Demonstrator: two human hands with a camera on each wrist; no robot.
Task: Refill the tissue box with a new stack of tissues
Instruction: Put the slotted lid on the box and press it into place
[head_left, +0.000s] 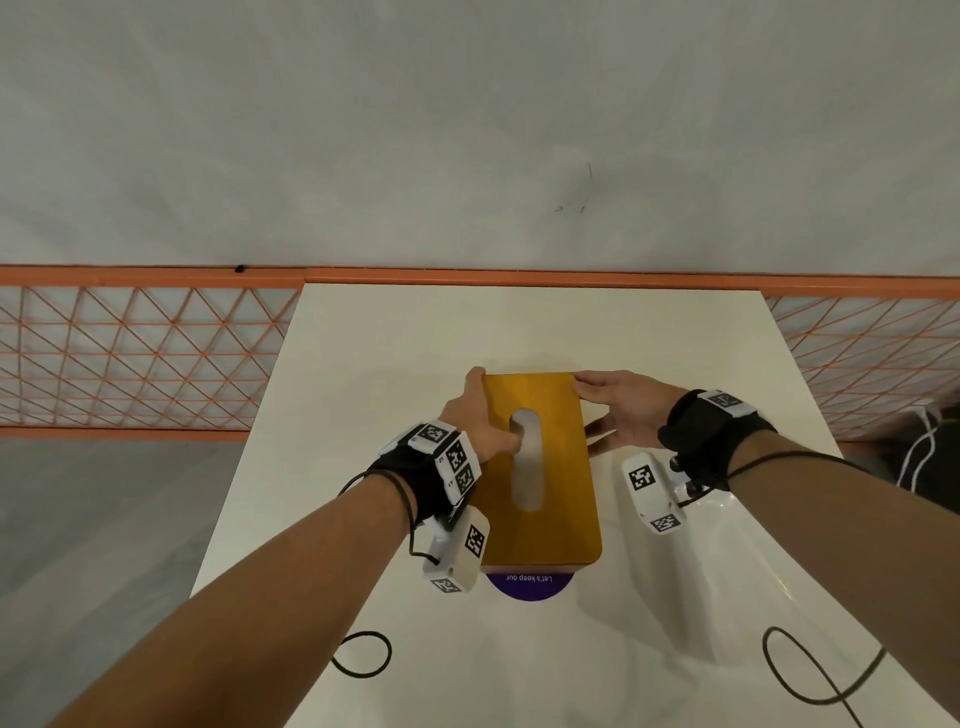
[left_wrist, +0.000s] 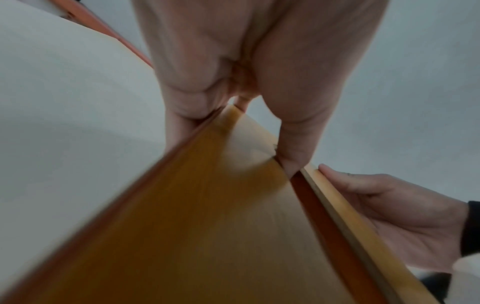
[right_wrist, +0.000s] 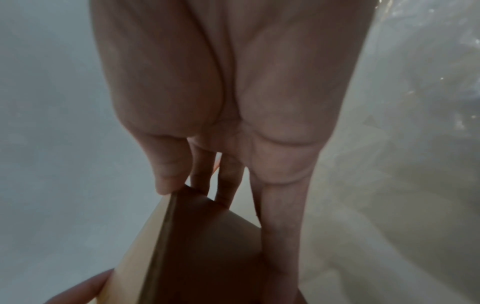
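Note:
An orange-yellow wooden tissue box (head_left: 556, 519) lies lengthwise on the white table (head_left: 363, 364), its lid (left_wrist: 207, 216) with an oval slot (head_left: 527, 467) facing up. My left hand (head_left: 488, 410) grips the lid's left edge, fingers under the rim and thumb (left_wrist: 293, 160) hooked into the slot. My right hand (head_left: 613, 405) holds the box's far right side (right_wrist: 207, 236), thumb (right_wrist: 166, 181) on the top edge and fingers down the wall. In the left wrist view the lid stands slightly apart from the right wall (left_wrist: 350, 216). Something pale shows through the slot; I cannot tell what.
A round purple sticker (head_left: 530, 584) peeks out from under the box's near end. Glossy crinkled wrapping (right_wrist: 428, 82) lies to the right of the box, under my right wrist. An orange mesh railing (head_left: 140, 353) runs behind the table, against a grey wall. Black cables (head_left: 810, 670) trail over the near table.

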